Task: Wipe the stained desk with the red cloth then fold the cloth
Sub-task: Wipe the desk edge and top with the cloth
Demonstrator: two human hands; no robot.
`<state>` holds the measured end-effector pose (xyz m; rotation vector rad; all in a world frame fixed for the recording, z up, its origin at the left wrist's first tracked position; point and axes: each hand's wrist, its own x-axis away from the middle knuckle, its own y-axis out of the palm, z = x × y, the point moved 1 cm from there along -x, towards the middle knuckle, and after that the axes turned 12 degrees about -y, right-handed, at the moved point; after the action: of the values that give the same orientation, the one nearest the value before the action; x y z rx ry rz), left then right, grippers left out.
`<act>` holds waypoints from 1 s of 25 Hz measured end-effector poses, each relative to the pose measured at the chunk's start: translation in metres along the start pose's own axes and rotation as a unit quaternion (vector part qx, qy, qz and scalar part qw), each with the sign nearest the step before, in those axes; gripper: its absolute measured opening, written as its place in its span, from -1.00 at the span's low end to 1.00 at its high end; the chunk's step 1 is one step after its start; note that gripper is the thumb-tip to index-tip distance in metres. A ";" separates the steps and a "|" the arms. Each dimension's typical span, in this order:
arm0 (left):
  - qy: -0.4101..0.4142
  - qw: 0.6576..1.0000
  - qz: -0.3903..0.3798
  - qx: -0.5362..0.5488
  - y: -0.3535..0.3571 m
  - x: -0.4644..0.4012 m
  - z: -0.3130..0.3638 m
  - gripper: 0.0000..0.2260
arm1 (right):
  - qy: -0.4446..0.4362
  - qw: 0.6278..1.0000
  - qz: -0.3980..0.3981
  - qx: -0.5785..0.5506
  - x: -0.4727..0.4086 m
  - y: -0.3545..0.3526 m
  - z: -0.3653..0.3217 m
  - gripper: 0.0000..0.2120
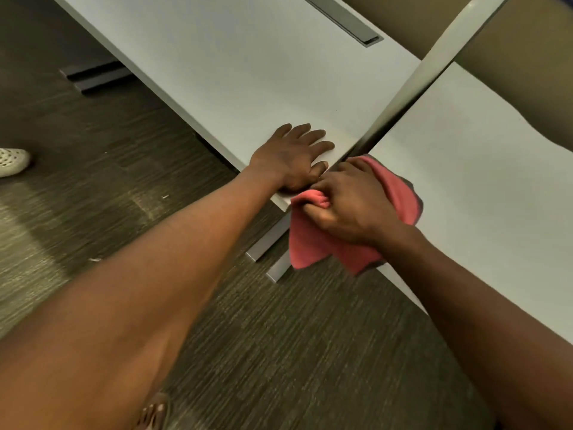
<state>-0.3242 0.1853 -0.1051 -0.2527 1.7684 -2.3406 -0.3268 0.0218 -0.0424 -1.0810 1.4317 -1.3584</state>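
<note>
While the left hand (291, 159) is laid flat, fingers (313, 136) spread and gripping nothing, on the corner of the pale surface (235, 66), the body is judged to be braced for the wiping stroke. The red cloth (313, 243) is bunched in the right hand (350, 203), whose fingers are curled closed around it; it is held at the gap between two desk sections, partly on the right-hand section (483, 169) and partly hanging over the front edge. This grip is judged to keep a wad of fabric pressed under the palm. No stain can be made out at this size.

Also recorded: an upright divider panel (434, 60) between the sections, which is judged to block any sweep straight across; a grey slot (350, 20) set in the far surface; grey desk feet (93, 76) on the dark floor (155, 169); a white shoe (12, 161) at the left edge.
</note>
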 end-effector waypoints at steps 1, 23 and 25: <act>0.002 1.000 -0.001 -0.001 -0.001 0.000 0.000 -0.51 | -0.012 1.000 0.004 0.015 0.002 0.002 -0.007 -0.64; 0.003 1.000 -0.014 0.009 -0.001 0.001 -0.003 -0.49 | -0.060 0.998 -0.023 -0.008 0.071 0.013 0.005 -0.37; 0.000 1.000 -0.012 0.009 0.000 0.001 -0.002 -0.49 | -0.005 0.999 -0.012 -0.033 0.072 0.009 0.008 -0.35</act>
<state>-0.3257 0.1867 -0.1050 -0.2735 1.7523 -2.3713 -0.3379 -0.0496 -0.0536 -1.1493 1.4708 -1.3280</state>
